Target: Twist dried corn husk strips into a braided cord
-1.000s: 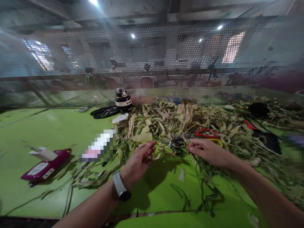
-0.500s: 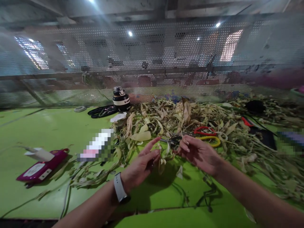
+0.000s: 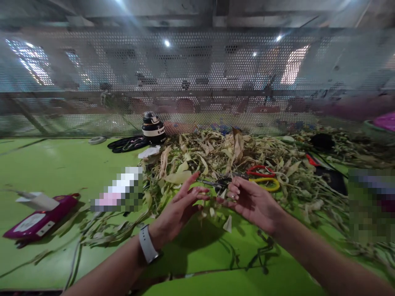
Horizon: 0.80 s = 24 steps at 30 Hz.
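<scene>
One left hand (image 3: 179, 207), fingers spread, faces the right hand (image 3: 254, 203), fingers curled (whether these pinch anything, one cannot tell). Small pale plant scraps (image 3: 212, 212) show between them against the green desk (image 3: 70, 158), just below the fingertips, slightly nearer the left; their long axis is too blurred to read.

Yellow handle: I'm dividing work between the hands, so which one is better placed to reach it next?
Probably the right hand: it appears close beside the yellow handle, while the left hand is farther away, across the right hand. Whether the right fingers hold anything is unclear.
</scene>
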### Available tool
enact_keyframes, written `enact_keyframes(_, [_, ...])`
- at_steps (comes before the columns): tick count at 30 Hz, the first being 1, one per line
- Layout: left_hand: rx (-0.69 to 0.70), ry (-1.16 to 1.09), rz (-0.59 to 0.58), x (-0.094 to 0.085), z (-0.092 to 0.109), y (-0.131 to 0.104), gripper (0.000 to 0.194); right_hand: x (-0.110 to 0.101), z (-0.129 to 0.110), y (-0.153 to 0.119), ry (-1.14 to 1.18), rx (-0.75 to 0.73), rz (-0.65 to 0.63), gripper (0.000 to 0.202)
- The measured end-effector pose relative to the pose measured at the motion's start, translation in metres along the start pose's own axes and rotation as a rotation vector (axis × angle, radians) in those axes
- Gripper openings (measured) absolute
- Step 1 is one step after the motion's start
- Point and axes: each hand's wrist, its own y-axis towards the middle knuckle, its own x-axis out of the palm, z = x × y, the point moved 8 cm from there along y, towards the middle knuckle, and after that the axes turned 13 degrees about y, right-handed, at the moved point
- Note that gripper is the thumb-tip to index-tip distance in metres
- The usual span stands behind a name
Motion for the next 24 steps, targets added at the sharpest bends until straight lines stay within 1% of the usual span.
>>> enact_keyframes(1, [0.051, 0.06, -0.01, 0.002, 0.003, 0.0, 0.065, -0.001, -0.001, 0.0, 0.067, -0.023, 0.026, 0.014])
enact_keyframes(3, [0.147, 0.258, -0.031, 0.007, 0.008, -0.002, 0.085, -0.004, -0.003, -0.001, 0.18, -0.065, 0.062, 0.014])
enact_keyframes(4, [0.181, 0.376, -0.037, 0.011, 0.009, -0.003, 0.091, -0.004, -0.004, -0.001, 0.221, -0.078, 0.063, 0.014])
enact_keyframes(5, [0.201, 0.492, -0.034, 0.014, 0.01, -0.004, 0.091, -0.003, -0.004, -0.002, 0.256, -0.085, 0.052, 0.015])
enact_keyframes(6, [0.216, 0.595, -0.023, 0.017, 0.011, -0.005, 0.082, -0.001, -0.004, -0.002, 0.283, -0.085, 0.029, 0.015])
enact_keyframes(8, [0.256, 0.745, 0.01, 0.023, 0.016, -0.008, 0.052, 0.004, -0.004, -0.004, 0.324, -0.071, -0.035, 0.014])
enact_keyframes(9, [0.284, 0.798, 0.0, 0.028, 0.02, -0.009, 0.042, 0.007, -0.004, -0.005, 0.336, -0.06, -0.066, 0.015])
enact_keyframes(10, [0.303, 0.836, -0.029, 0.033, 0.022, -0.01, 0.037, 0.01, -0.003, -0.006, 0.345, -0.048, -0.093, 0.015])
enact_keyframes(11, [0.308, 0.856, -0.076, 0.038, 0.022, -0.011, 0.038, 0.012, -0.003, -0.007, 0.35, -0.038, -0.115, 0.015])
enact_keyframes(12, [0.296, 0.865, -0.131, 0.042, 0.02, -0.011, 0.043, 0.013, -0.003, -0.008, 0.353, -0.029, -0.132, 0.015])
enact_keyframes(14, [0.244, 0.881, -0.218, 0.049, 0.013, -0.01, 0.058, 0.016, -0.002, -0.01, 0.359, -0.018, -0.159, 0.015])
enact_keyframes(16, [0.223, 0.916, -0.246, 0.053, 0.008, -0.007, 0.07, 0.019, -0.002, -0.011, 0.37, -0.008, -0.177, 0.014])
enact_keyframes(17, [0.232, 0.939, -0.25, 0.055, 0.008, -0.005, 0.069, 0.02, -0.001, -0.011, 0.377, -0.001, -0.183, 0.014])
enact_keyframes(18, [0.249, 0.957, -0.252, 0.058, 0.009, -0.003, 0.064, 0.022, -0.001, -0.012, 0.384, 0.007, -0.19, 0.014])
enact_keyframes(20, [0.294, 0.979, -0.251, 0.064, 0.013, 0.001, 0.045, 0.024, -0.002, -0.013, 0.392, 0.018, -0.206, 0.016])
enact_keyframes(22, [0.326, 0.974, -0.23, 0.066, 0.02, 0.003, 0.027, 0.024, -0.009, -0.013, 0.374, -0.009, -0.202, 0.018])
enact_keyframes(24, [0.289, 0.906, -0.211, 0.063, 0.024, 0.005, 0.022, 0.02, -0.021, -0.012, 0.331, -0.085, -0.174, 0.02])
